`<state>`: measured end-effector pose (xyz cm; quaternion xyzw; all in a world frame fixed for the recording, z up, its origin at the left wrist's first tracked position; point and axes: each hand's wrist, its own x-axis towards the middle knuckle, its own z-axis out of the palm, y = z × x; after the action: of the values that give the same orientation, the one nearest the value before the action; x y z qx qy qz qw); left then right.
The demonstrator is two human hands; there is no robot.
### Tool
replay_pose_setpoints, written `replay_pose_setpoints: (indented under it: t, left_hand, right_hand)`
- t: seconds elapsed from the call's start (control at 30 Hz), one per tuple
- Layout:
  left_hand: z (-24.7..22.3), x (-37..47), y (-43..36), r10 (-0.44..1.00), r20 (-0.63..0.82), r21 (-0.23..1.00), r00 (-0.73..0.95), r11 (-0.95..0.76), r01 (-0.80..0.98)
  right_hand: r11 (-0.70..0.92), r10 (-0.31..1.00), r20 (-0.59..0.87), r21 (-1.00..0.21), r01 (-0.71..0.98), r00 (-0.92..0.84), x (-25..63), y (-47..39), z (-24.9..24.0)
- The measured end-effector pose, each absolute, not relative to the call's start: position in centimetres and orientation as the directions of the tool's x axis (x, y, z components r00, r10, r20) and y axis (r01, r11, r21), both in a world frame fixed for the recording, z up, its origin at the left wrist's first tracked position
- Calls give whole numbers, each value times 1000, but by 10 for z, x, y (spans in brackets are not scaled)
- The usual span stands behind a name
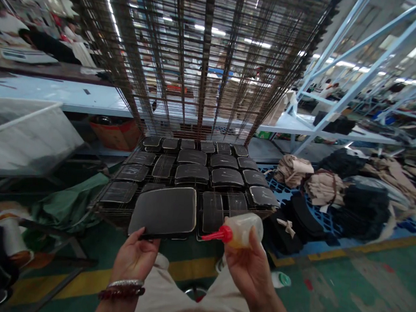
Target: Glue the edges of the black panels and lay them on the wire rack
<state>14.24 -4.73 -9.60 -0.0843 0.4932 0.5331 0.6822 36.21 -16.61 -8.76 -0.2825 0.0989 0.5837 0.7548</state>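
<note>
My left hand grips the near left edge of a flat black panel with rounded corners and a pale rim. The panel is tilted up over the front of a wire rack. In my right hand is a squeeze bottle of clear plastic with a red nozzle. It lies on its side, the nozzle pointing left toward the panel, and some yellowish liquid shows inside. Several similar black panels lie in rows on the rack, many with shiny streaks on top.
Hinged wire shelves stand raised behind the rack. To the right, bundles of beige fabric and black pieces lie on a blue pallet. A white bin stands left, and a green-capped bottle is on the floor.
</note>
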Motion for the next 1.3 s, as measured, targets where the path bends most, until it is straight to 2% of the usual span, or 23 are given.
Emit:
replay_pose_setpoints:
  t: [0.1,0.23,0.4,0.53,0.63,0.73,0.8,0.87,1.0,1.03,1.2,1.3]
  left_hand:
    - [-102,154,-51,667,-745,376,-3,415,-828]
    - [-106,181,-55,668,-741,320,71,444,-837]
    - [-118,209,-68,623,-739,248,258,607,-755]
    - [-142,206,-94,725,-620,407,300,625,-666]
    - [-159,183,-109,772,-554,473,311,600,-645]
    - [-170,142,-105,724,-599,581,342,687,-435]
    - [-169,111,-88,673,-698,627,247,740,-244]
    - [-157,87,-63,665,-727,634,169,745,-206]
    - [-97,81,-19,743,-622,728,249,665,-166]
    - [-79,89,-13,739,-575,740,351,653,-162]
    - [-22,138,-5,605,-607,634,516,759,-145]
    - [-15,152,-9,569,-611,600,551,786,-146]
  right_hand:
    - [198,826,-468,-282,-939,315,365,-167,-91]
    - [68,883,-435,-252,-965,176,340,-170,-104]
    - [4,912,-394,-258,-966,109,308,-156,-108]
    - [15,909,-397,-279,-960,129,309,-146,-99]
    - [0,908,-400,-300,-954,126,326,-147,-89]
    - [-71,915,-396,-350,-934,79,354,-152,-78]
    - [-145,917,-398,-400,-905,29,376,-156,-72]
    - [-209,920,-393,-449,-869,-19,394,-158,-67]
    - [-304,931,-345,-556,-774,-118,412,-156,-54]
    - [-325,932,-331,-581,-746,-148,412,-154,-50]
    - [-378,925,-290,-655,-654,-245,402,-145,-39]
    - [-331,942,-281,-674,-660,-186,405,-147,-37]
